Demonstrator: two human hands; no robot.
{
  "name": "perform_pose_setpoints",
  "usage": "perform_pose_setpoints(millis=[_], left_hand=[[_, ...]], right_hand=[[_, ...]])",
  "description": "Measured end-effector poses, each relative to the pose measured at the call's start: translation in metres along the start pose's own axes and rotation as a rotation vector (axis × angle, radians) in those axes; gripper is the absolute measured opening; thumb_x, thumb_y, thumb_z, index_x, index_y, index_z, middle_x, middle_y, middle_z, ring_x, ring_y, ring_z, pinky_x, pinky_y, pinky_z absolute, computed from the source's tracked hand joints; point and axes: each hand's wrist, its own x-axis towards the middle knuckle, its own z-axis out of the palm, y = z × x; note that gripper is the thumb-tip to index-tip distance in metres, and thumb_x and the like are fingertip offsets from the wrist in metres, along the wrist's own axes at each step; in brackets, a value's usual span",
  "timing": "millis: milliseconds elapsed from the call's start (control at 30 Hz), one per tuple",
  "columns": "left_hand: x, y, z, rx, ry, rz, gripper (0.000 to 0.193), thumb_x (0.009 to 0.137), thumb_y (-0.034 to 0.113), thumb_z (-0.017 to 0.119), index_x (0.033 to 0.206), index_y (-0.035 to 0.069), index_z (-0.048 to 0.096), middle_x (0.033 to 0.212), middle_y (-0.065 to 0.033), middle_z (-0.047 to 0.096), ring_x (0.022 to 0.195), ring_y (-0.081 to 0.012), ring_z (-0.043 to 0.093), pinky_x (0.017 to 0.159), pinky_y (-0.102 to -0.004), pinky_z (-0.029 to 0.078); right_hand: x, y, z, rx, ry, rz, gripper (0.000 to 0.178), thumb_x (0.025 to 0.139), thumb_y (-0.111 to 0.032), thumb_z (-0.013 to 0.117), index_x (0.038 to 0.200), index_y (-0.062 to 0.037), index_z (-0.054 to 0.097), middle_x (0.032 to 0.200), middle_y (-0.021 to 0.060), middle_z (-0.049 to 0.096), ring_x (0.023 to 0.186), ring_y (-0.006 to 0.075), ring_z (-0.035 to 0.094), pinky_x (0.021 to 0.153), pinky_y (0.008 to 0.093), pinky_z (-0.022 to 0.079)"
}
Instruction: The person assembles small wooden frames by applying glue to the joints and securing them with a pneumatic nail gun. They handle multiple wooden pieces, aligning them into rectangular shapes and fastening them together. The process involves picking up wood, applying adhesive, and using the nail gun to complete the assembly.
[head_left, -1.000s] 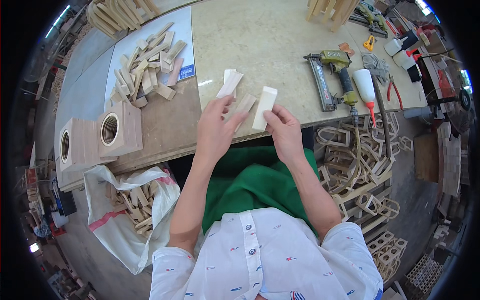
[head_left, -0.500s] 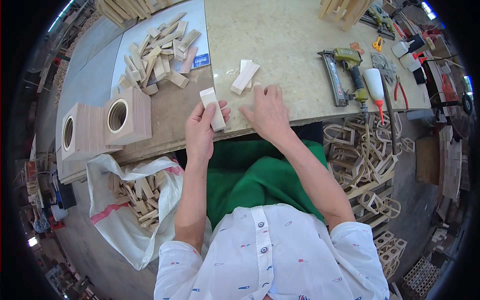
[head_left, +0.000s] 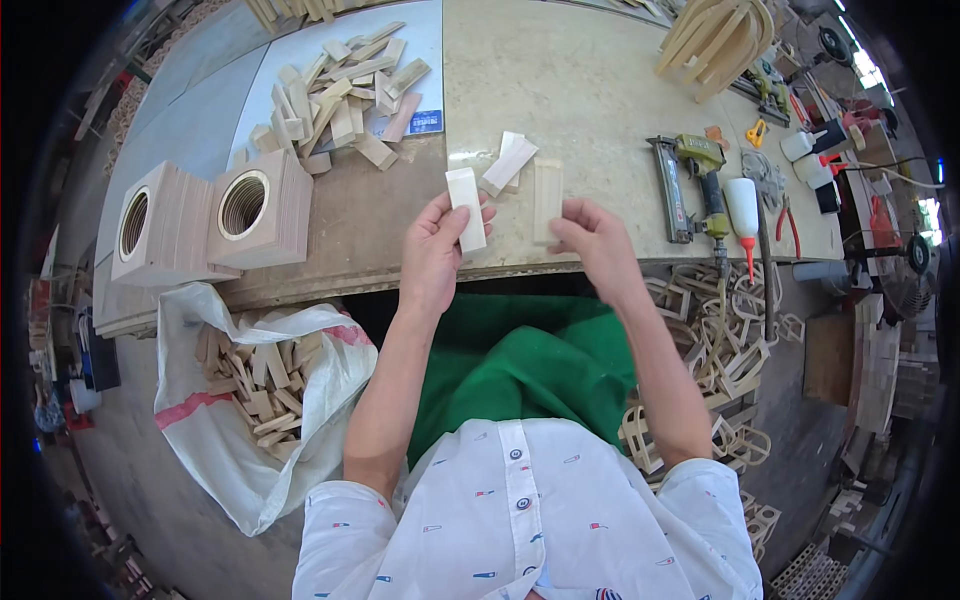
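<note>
My left hand [head_left: 433,255] is closed around a pale wooden block [head_left: 466,192], which stands up from the fingers with its thumb across the lower part. My right hand [head_left: 598,243] pinches the lower end of another flat wooden piece [head_left: 548,190], slightly blurred, over the front of the table. Between and beyond the two hands, small wooden pieces [head_left: 509,165] lie crossed on the tabletop. A loose heap of similar wooden pieces [head_left: 345,110] covers a pale board at the far left.
Two stacks of square wooden blocks with round holes [head_left: 262,205] stand at left. A white sack [head_left: 190,420] of wood pieces sits below. At right lie a nail gun [head_left: 690,180], a glue bottle [head_left: 741,208] and pliers [head_left: 788,225], with wooden frames [head_left: 735,370] beneath the table edge.
My right hand has moved right, and a wooden piece now shows in its fingers. My left hand keeps its block. The whole view has shifted slightly.
</note>
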Motion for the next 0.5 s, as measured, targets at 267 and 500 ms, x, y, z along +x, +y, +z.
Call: perform_pose_setpoints(millis=[267, 500], left_hand=[[-0.005, -0.003, 0.007, -0.018, -0.014, -0.026, 0.032, 0.098, 0.012, 0.049, 0.125, -0.006, 0.049, 0.12, -0.0173, 0.061, 0.108, -0.0265, 0.062, 0.093, -0.039, 0.052], [-0.013, -0.01, 0.014, 0.032, -0.026, -0.054, 0.029, 0.095, 0.012, 0.056, 0.119, -0.005, 0.057, 0.112, -0.0133, 0.065, 0.101, -0.0187, 0.062, 0.089, -0.0308, 0.049]], right_hand=[[-0.016, 0.015, 0.025, 0.383, 0.054, 0.122, 0.028, 0.092, -0.013, 0.058, 0.115, 0.0038, 0.057, 0.091, 0.0055, 0.065, 0.079, 0.0107, 0.062, 0.071, 0.0265, 0.055], [-0.015, 0.019, 0.03, 0.359, 0.015, 0.096, 0.03, 0.095, -0.013, 0.054, 0.121, 0.0028, 0.056, 0.097, 0.0065, 0.066, 0.082, 0.0104, 0.063, 0.072, 0.0256, 0.055]])
